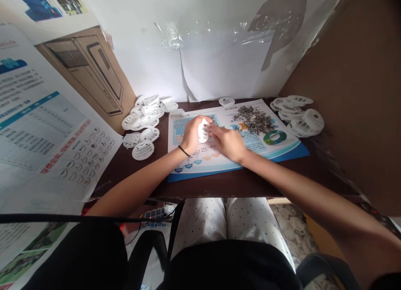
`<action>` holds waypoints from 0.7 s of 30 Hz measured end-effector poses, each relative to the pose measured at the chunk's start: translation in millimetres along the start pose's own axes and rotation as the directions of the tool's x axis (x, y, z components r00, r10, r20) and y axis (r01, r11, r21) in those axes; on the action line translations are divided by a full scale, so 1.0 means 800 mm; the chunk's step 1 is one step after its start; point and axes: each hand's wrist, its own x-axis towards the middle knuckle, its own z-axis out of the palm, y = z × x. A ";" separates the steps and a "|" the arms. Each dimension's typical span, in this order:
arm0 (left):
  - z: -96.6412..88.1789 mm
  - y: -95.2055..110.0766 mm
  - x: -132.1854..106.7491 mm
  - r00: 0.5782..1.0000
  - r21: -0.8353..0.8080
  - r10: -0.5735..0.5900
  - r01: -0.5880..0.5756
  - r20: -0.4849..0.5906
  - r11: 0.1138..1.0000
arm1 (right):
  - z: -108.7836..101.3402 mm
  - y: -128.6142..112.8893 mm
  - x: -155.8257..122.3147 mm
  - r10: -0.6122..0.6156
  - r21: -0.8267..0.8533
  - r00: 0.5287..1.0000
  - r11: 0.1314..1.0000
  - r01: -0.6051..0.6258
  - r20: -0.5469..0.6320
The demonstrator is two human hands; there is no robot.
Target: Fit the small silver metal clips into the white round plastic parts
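My left hand is closed around a white round plastic disc and holds it upright over a blue and white printed sheet. My right hand meets it from the right, fingertips pinched against the disc's edge; whether they hold a small part is hidden. A heap of small grey metal pieces lies on the sheet just right of my hands.
Several white slotted discs are piled at the left and at the right of the dark desk. A cardboard box stands at the back left, a brown board on the right, posters on the left.
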 end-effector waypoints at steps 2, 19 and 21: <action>-0.002 0.005 0.002 1.000 0.015 -0.001 0.001 -0.001 1.000 | -0.008 0.008 0.003 -0.033 0.221 0.994 0.974 0.056 -0.108; -0.019 0.003 0.008 0.996 0.081 -0.069 0.065 0.052 0.995 | -0.030 0.019 0.009 0.344 0.913 0.891 0.174 -0.369 0.295; -0.019 0.003 0.008 0.995 0.090 -0.089 0.085 0.049 0.992 | -0.028 0.021 0.008 0.337 0.906 0.904 0.238 -0.350 0.261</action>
